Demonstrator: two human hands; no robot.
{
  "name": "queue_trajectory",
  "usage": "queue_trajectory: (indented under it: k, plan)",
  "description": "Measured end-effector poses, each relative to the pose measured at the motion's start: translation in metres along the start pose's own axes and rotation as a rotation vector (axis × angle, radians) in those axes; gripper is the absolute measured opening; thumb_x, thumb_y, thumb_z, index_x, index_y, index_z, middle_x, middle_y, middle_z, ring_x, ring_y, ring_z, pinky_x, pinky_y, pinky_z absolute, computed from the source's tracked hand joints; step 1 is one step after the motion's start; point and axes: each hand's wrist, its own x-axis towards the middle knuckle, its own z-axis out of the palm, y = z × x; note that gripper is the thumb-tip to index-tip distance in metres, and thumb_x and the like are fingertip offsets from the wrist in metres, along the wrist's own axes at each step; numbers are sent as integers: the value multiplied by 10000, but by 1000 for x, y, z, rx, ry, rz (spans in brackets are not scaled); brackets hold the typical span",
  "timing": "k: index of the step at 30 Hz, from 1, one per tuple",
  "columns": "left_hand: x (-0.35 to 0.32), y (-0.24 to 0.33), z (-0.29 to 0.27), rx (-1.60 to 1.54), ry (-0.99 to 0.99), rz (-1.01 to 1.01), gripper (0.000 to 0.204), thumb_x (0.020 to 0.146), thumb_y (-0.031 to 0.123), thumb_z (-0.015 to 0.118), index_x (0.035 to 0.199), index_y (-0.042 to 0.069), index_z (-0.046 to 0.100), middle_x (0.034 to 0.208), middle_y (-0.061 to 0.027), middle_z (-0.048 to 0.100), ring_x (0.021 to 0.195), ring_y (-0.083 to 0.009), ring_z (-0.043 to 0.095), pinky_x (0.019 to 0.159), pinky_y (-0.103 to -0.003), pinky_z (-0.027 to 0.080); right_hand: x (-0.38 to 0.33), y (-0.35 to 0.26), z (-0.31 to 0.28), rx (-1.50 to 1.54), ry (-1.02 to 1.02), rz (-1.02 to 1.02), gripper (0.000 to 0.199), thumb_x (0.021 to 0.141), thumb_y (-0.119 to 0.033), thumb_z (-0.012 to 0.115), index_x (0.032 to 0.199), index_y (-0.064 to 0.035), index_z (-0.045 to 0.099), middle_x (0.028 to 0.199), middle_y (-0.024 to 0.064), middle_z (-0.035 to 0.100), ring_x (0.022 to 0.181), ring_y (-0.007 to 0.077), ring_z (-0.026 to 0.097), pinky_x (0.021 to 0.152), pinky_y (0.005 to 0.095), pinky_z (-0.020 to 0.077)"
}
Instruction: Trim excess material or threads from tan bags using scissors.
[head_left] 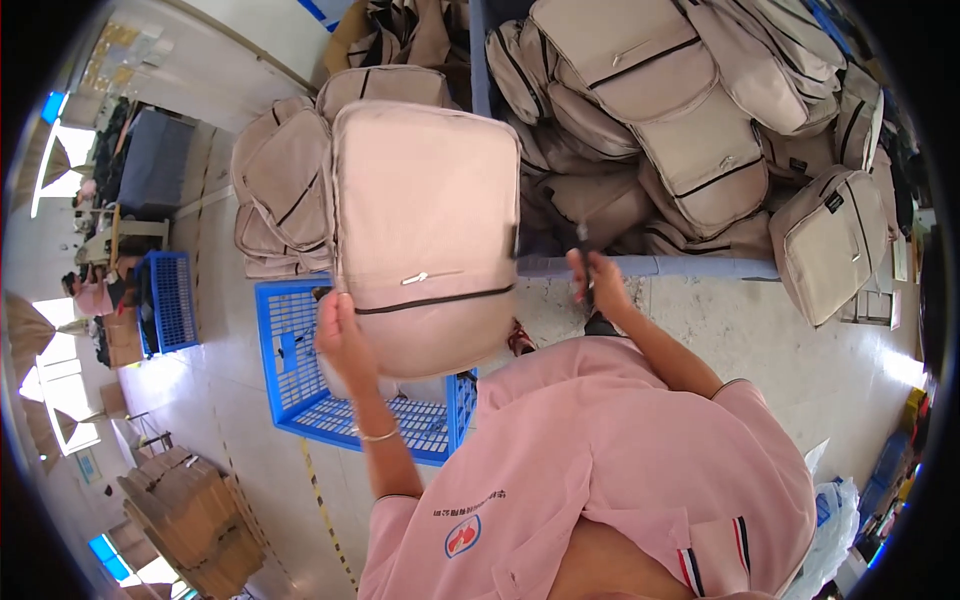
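From here, the left hand [345,340] pinches a flat, pinkish-beige, round-cornered bag [425,205] with a black stripe [435,300] above a blue crate [267,350], the right hand [608,285] gripping a blurred dark thing [587,262].

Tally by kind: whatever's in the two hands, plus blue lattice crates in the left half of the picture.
Beige bag in the left hand: 1
Dark item, too blurred to identify, in the right hand: 1
Blue crates, one near and one farther off: 2
Total: 4
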Motion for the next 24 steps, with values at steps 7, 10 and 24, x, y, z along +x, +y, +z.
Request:
queue_trajectory:
  k: [7,10,24]
  plan:
    - [59,144,-84,292,-407,860,106,867,52,637,945,8,694,904,-117,687,823,-253,624,872,-344,472,11,-96,-45,36,94,-311,374,1008,-370,536,1104,-14,598,980,68,667,800,130,637,720,268,513]
    - [87,164,-30,442,-429,1173,81,866,100,645,899,44,694,878,-83,686,839,-274,627,890,-398,455,-4,-117,-20,222,93,-424,381,987,-372,583,1124,-17,608,1010,36,650,879,103,604,793,229,472]
    - [71,67,229,49,-947,923,157,920,180,612,879,42,675,868,-55,669,887,-219,606,1069,-398,306,-43,-88,-72,-848,112,-255,552,818,-452,733,996,18,506,956,197,559,809,374,606,684,456,484]
